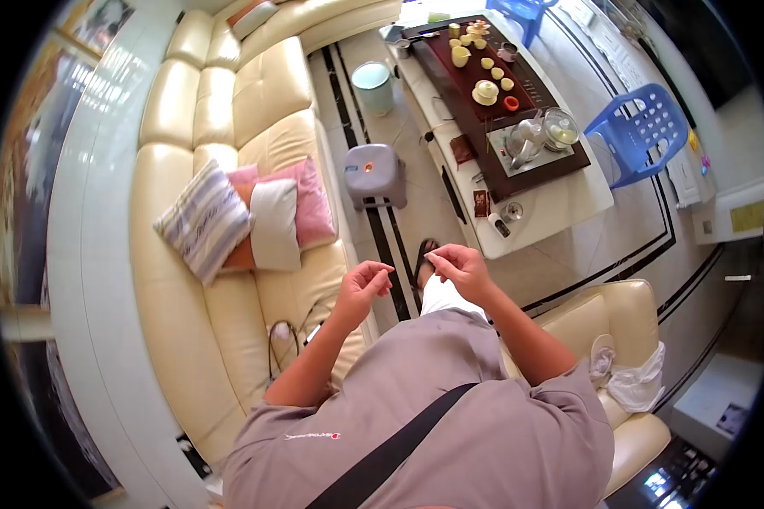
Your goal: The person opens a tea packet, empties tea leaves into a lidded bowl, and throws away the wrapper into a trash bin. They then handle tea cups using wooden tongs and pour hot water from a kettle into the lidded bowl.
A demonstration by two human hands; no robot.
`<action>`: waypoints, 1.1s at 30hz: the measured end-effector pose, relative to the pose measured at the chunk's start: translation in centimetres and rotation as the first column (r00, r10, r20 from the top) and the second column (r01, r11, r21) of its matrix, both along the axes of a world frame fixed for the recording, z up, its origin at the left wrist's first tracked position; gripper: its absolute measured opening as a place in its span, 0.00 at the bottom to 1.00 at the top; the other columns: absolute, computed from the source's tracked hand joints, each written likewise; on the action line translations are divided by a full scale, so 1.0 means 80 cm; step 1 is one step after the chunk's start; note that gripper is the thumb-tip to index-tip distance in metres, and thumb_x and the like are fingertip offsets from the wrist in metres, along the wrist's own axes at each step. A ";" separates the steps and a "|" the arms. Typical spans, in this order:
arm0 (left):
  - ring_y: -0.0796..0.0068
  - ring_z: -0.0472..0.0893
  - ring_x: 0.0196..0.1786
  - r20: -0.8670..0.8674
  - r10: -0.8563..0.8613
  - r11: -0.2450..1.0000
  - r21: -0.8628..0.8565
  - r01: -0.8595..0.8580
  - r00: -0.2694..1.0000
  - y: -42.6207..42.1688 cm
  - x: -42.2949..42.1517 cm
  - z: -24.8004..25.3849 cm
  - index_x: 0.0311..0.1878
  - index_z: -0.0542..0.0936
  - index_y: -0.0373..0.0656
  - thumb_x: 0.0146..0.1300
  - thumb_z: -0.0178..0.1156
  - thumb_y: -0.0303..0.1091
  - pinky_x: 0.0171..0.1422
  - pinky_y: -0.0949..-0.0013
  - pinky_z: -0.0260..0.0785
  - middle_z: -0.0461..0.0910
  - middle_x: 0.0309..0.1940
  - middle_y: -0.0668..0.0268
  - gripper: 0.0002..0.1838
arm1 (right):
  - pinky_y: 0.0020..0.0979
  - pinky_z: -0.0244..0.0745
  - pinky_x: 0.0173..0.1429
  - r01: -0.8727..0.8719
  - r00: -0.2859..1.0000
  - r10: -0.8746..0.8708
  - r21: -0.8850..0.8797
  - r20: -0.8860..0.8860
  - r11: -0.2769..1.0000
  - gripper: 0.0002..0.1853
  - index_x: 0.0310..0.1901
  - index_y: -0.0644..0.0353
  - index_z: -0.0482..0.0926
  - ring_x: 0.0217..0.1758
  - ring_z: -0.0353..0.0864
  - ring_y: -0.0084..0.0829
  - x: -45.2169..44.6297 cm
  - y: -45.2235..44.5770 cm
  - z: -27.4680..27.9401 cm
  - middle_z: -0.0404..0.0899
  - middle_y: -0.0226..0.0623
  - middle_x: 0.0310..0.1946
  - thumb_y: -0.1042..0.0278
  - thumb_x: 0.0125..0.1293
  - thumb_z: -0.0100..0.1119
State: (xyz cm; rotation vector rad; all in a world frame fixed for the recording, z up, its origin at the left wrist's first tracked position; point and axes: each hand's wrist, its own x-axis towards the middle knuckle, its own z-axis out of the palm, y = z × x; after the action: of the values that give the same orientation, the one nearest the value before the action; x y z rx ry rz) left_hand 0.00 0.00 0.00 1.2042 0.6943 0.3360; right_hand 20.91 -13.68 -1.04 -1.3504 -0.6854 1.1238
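Note:
My left hand (365,289) is raised in front of my body with its fingers curled in toward the thumb. Facing it, my right hand (462,271) has thumb and fingertips drawn together in a pinch. A gap separates the two hands. Anything between the fingertips of either hand is too small or hidden to make out. Below them are my white trouser leg (446,295) and a black sandal (427,251). The grey plastic stool (375,174) stands on the floor beyond my hands.
A cream sofa (174,280) with several cushions, including a striped cushion (204,220), runs along the left. At the right, a tea table (586,202) carries cups and a glass kettle (560,129). A bin (373,88), a blue chair (649,127) and a cream seat (628,310) stand around.

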 end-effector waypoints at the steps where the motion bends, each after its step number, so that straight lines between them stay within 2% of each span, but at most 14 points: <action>1: 0.83 0.78 0.35 0.006 -0.057 0.998 0.004 0.057 0.998 0.010 0.008 -0.005 0.51 0.81 0.39 0.75 0.59 0.35 0.43 0.76 0.71 0.82 0.33 0.70 0.10 | 0.21 0.72 0.33 0.066 0.998 -0.066 0.019 -0.019 0.998 0.10 0.43 0.66 0.83 0.27 0.76 0.16 0.004 0.000 -0.007 0.79 0.27 0.26 0.66 0.73 0.62; 2: 0.83 0.78 0.34 0.013 -0.115 0.993 0.010 0.114 0.993 0.022 0.018 -0.010 0.50 0.81 0.39 0.75 0.58 0.35 0.42 0.76 0.71 0.81 0.32 0.71 0.10 | 0.21 0.72 0.33 0.133 0.991 -0.132 0.039 -0.038 0.990 0.10 0.42 0.66 0.83 0.27 0.75 0.16 0.006 0.002 -0.014 0.79 0.27 0.26 0.67 0.73 0.62; 3: 0.83 0.78 0.34 -0.091 -0.148 0.989 -0.024 0.147 0.985 0.069 0.067 -0.013 0.50 0.81 0.39 0.75 0.58 0.35 0.42 0.76 0.71 0.81 0.32 0.71 0.10 | 0.21 0.72 0.33 0.168 0.976 -0.166 0.003 -0.141 0.986 0.10 0.42 0.66 0.83 0.27 0.75 0.16 0.043 0.038 -0.040 0.79 0.27 0.26 0.67 0.73 0.62; 5: 0.83 0.77 0.34 -0.148 -0.187 0.982 -0.017 0.187 0.971 0.105 0.117 -0.033 0.50 0.80 0.38 0.76 0.58 0.35 0.42 0.76 0.71 0.81 0.32 0.71 0.10 | 0.21 0.71 0.32 0.221 0.960 -0.228 -0.057 -0.163 0.974 0.10 0.41 0.66 0.83 0.27 0.75 0.16 0.077 0.058 -0.065 0.79 0.26 0.26 0.66 0.73 0.62; 6: 0.84 0.77 0.34 -0.089 -0.203 0.979 0.014 0.205 0.975 0.140 0.196 -0.036 0.50 0.80 0.38 0.76 0.58 0.36 0.42 0.77 0.71 0.81 0.32 0.71 0.11 | 0.21 0.71 0.32 0.223 0.972 -0.224 -0.027 -0.071 0.974 0.10 0.41 0.66 0.83 0.26 0.75 0.16 0.152 0.091 -0.068 0.79 0.26 0.26 0.66 0.73 0.61; 8: 0.84 0.77 0.35 -0.132 -0.240 0.971 -0.018 0.240 0.962 0.171 0.235 -0.039 0.50 0.80 0.38 0.76 0.58 0.35 0.42 0.77 0.71 0.81 0.32 0.71 0.11 | 0.21 0.72 0.32 0.249 0.963 -0.255 -0.079 -0.089 0.965 0.10 0.41 0.65 0.83 0.26 0.76 0.16 0.180 0.124 -0.089 0.79 0.26 0.26 0.65 0.73 0.61; 13: 0.85 0.77 0.34 -0.083 -0.276 0.957 0.067 0.282 0.958 0.259 0.377 -0.009 0.50 0.81 0.38 0.76 0.58 0.35 0.41 0.77 0.71 0.81 0.31 0.71 0.10 | 0.22 0.72 0.31 0.257 0.966 -0.256 -0.030 0.038 0.966 0.11 0.41 0.65 0.84 0.26 0.76 0.15 0.314 0.220 -0.057 0.80 0.26 0.24 0.63 0.72 0.62; 16: 0.85 0.77 0.33 -0.051 -0.324 0.944 0.041 0.327 0.945 0.287 0.425 -0.002 0.49 0.81 0.38 0.75 0.58 0.35 0.40 0.77 0.71 0.81 0.31 0.71 0.10 | 0.22 0.72 0.31 0.314 0.946 -0.311 -0.014 0.092 0.949 0.12 0.40 0.65 0.84 0.26 0.76 0.15 0.360 0.251 -0.040 0.80 0.27 0.24 0.64 0.72 0.62; 20: 0.84 0.77 0.34 -0.114 -0.444 0.881 0.126 0.456 0.889 0.321 0.486 -0.001 0.50 0.81 0.38 0.75 0.58 0.35 0.40 0.77 0.71 0.80 0.31 0.71 0.11 | 0.23 0.73 0.30 0.390 0.915 -0.393 0.052 0.087 0.919 0.12 0.41 0.66 0.85 0.25 0.76 0.15 0.400 0.273 -0.053 0.81 0.27 0.24 0.64 0.72 0.62; 23: 0.82 0.78 0.34 -0.146 -0.496 0.849 0.127 0.513 0.856 0.346 0.536 -0.008 0.49 0.81 0.37 0.75 0.59 0.37 0.41 0.76 0.72 0.81 0.32 0.69 0.12 | 0.23 0.73 0.30 0.485 0.873 -0.486 0.027 0.036 0.874 0.12 0.40 0.66 0.85 0.25 0.76 0.15 0.415 0.277 -0.061 0.81 0.27 0.24 0.64 0.72 0.62; 27: 0.83 0.78 0.34 -0.219 -0.578 0.768 0.178 0.615 0.786 0.374 0.611 -0.034 0.49 0.81 0.38 0.75 0.59 0.37 0.40 0.77 0.72 0.81 0.31 0.70 0.12 | 0.23 0.73 0.30 0.586 0.810 -0.586 0.005 -0.020 0.810 0.12 0.39 0.66 0.84 0.25 0.76 0.16 0.442 0.285 -0.076 0.80 0.27 0.24 0.64 0.72 0.61; 29: 0.83 0.78 0.33 -0.237 -0.628 0.723 0.174 0.669 0.741 0.392 0.646 -0.055 0.50 0.81 0.37 0.75 0.59 0.37 0.38 0.76 0.72 0.81 0.31 0.70 0.12 | 0.23 0.73 0.30 0.641 0.768 -0.641 0.000 0.010 0.768 0.12 0.39 0.65 0.84 0.24 0.76 0.15 0.455 0.292 -0.082 0.80 0.26 0.24 0.64 0.72 0.61; 31: 0.83 0.78 0.32 -0.294 -0.636 0.656 0.281 0.701 0.713 0.421 0.678 -0.086 0.50 0.81 0.37 0.75 0.59 0.36 0.37 0.76 0.72 0.81 0.31 0.70 0.12 | 0.23 0.73 0.30 0.708 0.706 -0.707 -0.049 0.025 0.705 0.12 0.39 0.65 0.84 0.24 0.75 0.15 0.467 0.303 -0.092 0.79 0.26 0.23 0.63 0.73 0.61; 33: 0.82 0.79 0.31 -0.332 -0.669 0.607 0.272 0.747 0.665 0.462 0.711 -0.123 0.51 0.81 0.36 0.74 0.60 0.35 0.36 0.76 0.73 0.81 0.32 0.69 0.12 | 0.22 0.72 0.29 0.750 0.659 -0.752 -0.063 -0.002 0.658 0.12 0.39 0.63 0.83 0.24 0.75 0.14 0.475 0.313 -0.104 0.79 0.26 0.24 0.62 0.73 0.61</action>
State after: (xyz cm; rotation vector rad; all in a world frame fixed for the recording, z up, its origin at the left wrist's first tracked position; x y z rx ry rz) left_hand 56.91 36.96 -9.84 1.8170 0.2520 -0.3591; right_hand 58.88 11.33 -9.33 -1.4554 -0.0154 0.4707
